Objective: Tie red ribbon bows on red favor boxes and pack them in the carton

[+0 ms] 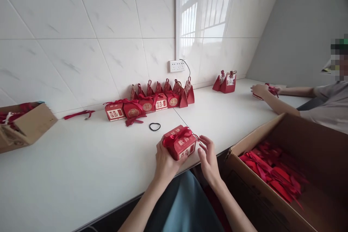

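Observation:
A red gift box (179, 143) with gold and white lettering and a red ribbon bow on top is held above the table's near edge. My left hand (167, 161) grips it from the left and below, thumb along its front. Just right of the box, my right hand (209, 159) has its fingers apart and slightly curled, close to a loose ribbon end. Beyond the box lies a black elastic band (154, 127). Several finished-looking red boxes (146, 106) with bows stand in a row against the wall, with triangular red boxes (187, 92) among them.
At my right stands a large cardboard carton (257, 134) holding red boxes and ribbons (274, 174). A smaller cardboard box (38, 121) and a loose ribbon (79, 114) lie left. Two triangular boxes (227, 82) stand farther back. A co-worker's hands (259, 90) hold another red box.

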Available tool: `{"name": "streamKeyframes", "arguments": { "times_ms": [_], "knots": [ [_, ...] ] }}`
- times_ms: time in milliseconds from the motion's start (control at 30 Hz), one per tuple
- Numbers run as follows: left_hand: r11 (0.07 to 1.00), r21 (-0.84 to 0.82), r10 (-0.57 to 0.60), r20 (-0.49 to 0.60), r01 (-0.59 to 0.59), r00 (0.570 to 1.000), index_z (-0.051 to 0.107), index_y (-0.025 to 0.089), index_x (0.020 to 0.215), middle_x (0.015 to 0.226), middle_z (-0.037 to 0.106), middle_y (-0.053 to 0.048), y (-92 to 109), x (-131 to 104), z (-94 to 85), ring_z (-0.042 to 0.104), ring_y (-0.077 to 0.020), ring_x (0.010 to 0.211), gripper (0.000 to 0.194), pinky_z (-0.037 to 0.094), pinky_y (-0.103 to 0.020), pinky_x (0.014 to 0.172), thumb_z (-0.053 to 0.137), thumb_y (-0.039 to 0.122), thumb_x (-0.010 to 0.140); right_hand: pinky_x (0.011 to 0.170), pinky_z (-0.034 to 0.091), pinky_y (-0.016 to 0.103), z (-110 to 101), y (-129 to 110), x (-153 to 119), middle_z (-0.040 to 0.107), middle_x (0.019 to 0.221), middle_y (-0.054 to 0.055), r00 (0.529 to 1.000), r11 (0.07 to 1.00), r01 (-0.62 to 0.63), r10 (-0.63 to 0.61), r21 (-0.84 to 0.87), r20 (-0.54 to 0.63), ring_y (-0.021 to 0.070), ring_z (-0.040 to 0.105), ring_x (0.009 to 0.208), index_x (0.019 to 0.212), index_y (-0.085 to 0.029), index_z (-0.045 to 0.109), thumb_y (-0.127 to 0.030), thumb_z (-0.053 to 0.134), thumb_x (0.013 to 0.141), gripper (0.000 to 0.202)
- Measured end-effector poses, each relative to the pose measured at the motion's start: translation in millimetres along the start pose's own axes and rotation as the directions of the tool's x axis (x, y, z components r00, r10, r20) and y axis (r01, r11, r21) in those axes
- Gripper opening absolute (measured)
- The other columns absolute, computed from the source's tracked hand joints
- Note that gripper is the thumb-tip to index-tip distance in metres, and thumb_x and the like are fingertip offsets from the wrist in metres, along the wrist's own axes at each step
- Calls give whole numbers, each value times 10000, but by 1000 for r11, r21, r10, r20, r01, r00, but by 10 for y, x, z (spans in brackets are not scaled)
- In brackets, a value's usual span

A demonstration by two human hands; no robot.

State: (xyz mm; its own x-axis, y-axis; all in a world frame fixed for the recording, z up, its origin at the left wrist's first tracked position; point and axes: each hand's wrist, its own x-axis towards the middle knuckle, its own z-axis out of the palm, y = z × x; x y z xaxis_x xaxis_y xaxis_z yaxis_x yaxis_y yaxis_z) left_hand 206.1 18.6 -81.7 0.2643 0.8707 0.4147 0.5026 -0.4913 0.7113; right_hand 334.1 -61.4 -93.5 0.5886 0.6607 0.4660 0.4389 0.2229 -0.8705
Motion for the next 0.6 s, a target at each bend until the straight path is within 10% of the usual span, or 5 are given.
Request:
{"name": "streamKeyframes", "arguments": {
  "times_ms": [167,300,433,600],
  "knots": [
    [998,54,20,139,-28,990,294,75,1383,1315,444,-261,168,-322,19,454,-417,1206,957,405,-576,947,681,536,639,1108,267,508,-53,28,55,269,1481,156,987,995,67,-55,-80,151,295,263,1375,1436,-192,186,-491,490,858,719],
    [960,-183,274,474,-211,837,647,286,953,919,683,-62,170,-520,-456,639,-248,904,195,526,-391,819,519,377,837,1075,319,503,-165,113,178,324,1463,153,996,997,-66,64,36,64,272,387,1312,1452,-219,125,-449,398,903,655],
    [959,-182,265,324,-215,908,622,248,915,924,661,-59,194,-209,-631,625,-227,924,199,520,-366,832,470,358,850,1054,354,470,-211,108,172,411,1392,145,991,990,-101,109,102,-72,256,432,1270,1389,-205,269,-476,393,903,570],
    [954,-256,222,261,-154,940,384,184,1307,1377,434,-126,163,444,-136,394,-258,1301,530,359,-428,1058,482,405,835,999,416,467,-113,59,188,490,1307,158,993,988,-117,113,102,46,259,528,1165,1390,-181,237,-505,459,867,654]
  ]
}}
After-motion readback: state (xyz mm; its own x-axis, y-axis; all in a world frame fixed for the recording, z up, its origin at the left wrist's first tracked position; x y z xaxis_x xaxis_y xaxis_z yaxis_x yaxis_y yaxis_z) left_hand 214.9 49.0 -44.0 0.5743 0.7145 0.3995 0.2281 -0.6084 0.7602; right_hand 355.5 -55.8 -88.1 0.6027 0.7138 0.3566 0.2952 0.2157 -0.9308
